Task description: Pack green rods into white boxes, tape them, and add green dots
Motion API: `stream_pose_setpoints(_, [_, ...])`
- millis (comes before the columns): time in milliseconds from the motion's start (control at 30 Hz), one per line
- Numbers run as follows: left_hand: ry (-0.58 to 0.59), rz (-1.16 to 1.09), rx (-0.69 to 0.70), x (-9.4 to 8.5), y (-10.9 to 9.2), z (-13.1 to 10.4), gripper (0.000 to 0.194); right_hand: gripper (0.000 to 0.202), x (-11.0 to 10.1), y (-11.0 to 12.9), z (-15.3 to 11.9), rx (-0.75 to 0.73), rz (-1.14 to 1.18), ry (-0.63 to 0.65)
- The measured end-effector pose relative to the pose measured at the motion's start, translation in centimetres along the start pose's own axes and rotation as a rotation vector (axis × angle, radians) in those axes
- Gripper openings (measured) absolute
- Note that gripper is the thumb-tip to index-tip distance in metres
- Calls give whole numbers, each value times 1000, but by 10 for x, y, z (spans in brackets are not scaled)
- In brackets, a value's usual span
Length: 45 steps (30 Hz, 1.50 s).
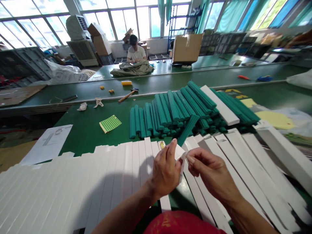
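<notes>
My left hand (167,167) is closed around a narrow white carton (179,151), its fingers along the carton's side. At the carton's end, my right hand (207,167) pinches a thin white edge that looks like a flap; its fingertips partly hide it. Just beyond my hands lies a stack of green ribbed rods (170,109), with one bundle (187,130) askew at the front. Long white cartons (114,175) lie side by side on the left, and more white cartons (243,156) lie slanted on the right.
On the green table (83,126) are a sheet of green dot stickers (110,123), a printed paper (48,141) and crumpled scraps (98,102). A hammer (128,95) lies near the conveyor edge. Across from me sits a person (136,52), near a large cardboard box (187,49).
</notes>
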<state>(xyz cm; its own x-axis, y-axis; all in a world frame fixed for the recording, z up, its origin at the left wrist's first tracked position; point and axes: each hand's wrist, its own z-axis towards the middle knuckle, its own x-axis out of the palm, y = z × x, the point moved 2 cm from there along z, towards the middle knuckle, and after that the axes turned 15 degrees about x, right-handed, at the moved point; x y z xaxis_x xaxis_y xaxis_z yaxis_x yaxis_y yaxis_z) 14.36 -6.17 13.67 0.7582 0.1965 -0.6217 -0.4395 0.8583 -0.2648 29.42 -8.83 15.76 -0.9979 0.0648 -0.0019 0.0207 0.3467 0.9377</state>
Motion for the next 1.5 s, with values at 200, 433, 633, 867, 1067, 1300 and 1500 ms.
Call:
stream_pose_setpoints(200, [-26, 2, -42, 12, -12, -3, 70, 34, 2, 5, -3, -43, -94, -139])
stream_pose_setpoints(433, [-51, -11, -27, 13, -15, -5, 73, 45, -1, 4, 4, 272, 187, 26])
stream_pose_setpoints(633, [-103, -13, 30, 9, -17, -9, 65, 43, -4, 17, 9, 497, 226, 156])
stream_pose_setpoints(867, [108, -234, -47, -5, -5, -5, 53, 43, 2, -1, 7, 175, 67, 74])
stream_pose_setpoints(1067, [104, -441, -106, -12, -5, -6, 51, 36, -1, -58, 20, 31, -130, -202])
stream_pose_setpoints(1300, [-245, -220, -313, 32, -8, -11, 54, 23, -1, -119, 31, -171, -565, -88])
stream_pose_setpoints(1500, [-334, -320, -688, -2, 40, 8, 60, 22, -11, -109, 32, -178, -716, 80])
